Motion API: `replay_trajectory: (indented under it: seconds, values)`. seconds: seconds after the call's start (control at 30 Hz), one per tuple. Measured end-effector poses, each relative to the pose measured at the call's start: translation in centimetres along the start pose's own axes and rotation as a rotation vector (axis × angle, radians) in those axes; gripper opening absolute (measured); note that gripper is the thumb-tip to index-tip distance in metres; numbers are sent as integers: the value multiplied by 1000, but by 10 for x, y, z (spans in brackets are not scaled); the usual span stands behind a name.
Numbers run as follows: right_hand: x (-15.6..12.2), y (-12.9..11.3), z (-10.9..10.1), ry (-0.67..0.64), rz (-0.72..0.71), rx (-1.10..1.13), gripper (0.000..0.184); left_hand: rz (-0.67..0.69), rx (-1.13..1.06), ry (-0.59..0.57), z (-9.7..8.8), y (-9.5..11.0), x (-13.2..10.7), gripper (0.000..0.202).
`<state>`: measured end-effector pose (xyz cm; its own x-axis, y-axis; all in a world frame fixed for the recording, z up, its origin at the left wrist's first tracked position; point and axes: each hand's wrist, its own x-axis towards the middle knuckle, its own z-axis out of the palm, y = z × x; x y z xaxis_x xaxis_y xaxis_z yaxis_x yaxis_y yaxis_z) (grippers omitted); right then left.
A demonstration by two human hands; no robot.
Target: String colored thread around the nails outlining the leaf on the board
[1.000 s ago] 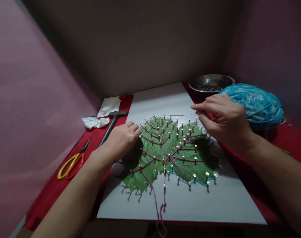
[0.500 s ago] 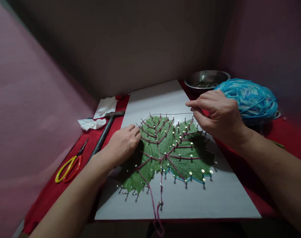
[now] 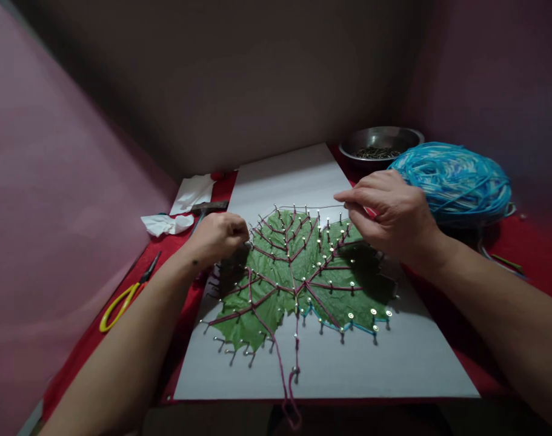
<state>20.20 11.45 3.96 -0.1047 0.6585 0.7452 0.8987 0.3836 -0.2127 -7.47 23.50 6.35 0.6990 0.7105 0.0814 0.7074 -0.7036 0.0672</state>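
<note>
A green leaf [image 3: 276, 309] lies on a white board [image 3: 366, 369], ringed with nails. Dark red yarn [image 3: 321, 287] follows its veins between nails, and blue yarn [image 3: 362, 328] zigzags along its lower right edge. My right hand [image 3: 389, 209] is closed in a pinch over the leaf's upper right. A thin strand of yarn [image 3: 323, 207] stretches from its fingers across the top nails toward the left. At the leaf's upper left edge, my left hand [image 3: 221, 236] has curled fingers close to the nails; what they hold, if anything, is hidden.
Scissors [image 3: 119, 303] with yellow and red handles and a hammer [image 3: 209, 207], partly behind my left arm, lie at left on red cloth [image 3: 91, 345]. Crumpled white paper [image 3: 166, 224] is beside them. At back right are a metal bowl [image 3: 346, 151] of nails and a blue yarn bundle [image 3: 457, 181].
My left hand has shifted up and left, uncovering more of the leaf's left lobe and covering most of the hammer handle. The right hand has moved slightly left with the strand.
</note>
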Motion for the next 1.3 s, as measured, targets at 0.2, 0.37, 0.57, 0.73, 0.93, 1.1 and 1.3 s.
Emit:
replay_trajectory:
  seconds: [0.2, 0.37, 0.57, 0.73, 0.93, 1.1, 1.3]
  values:
    - [11, -18, 17, -284, -139, 111, 28, -375, -234, -124, -4, -9, 0, 13]
    - [37, -43, 50, -503, -302, 60, 35, -403, -288, -115, 4, -13, 0, 14]
    - [54, -62, 78, -701, -418, 66, 27, -392, -329, -75, 13, -18, -2, 16]
    - [54, -71, 77, -763, -446, 108, 31, -363, -308, -73, 12, -19, -2, 18]
    - [50, -79, 76, -748, -450, 83, 37, -317, -282, -74, 13, -20, -2, 20]
    - [46, -80, 75, -751, -438, 63, 40, -287, -278, -68, 16, -23, -2, 23]
    - [44, -89, 72, -796, -436, -44, 47, -262, -284, -62, 17, -25, -3, 22]
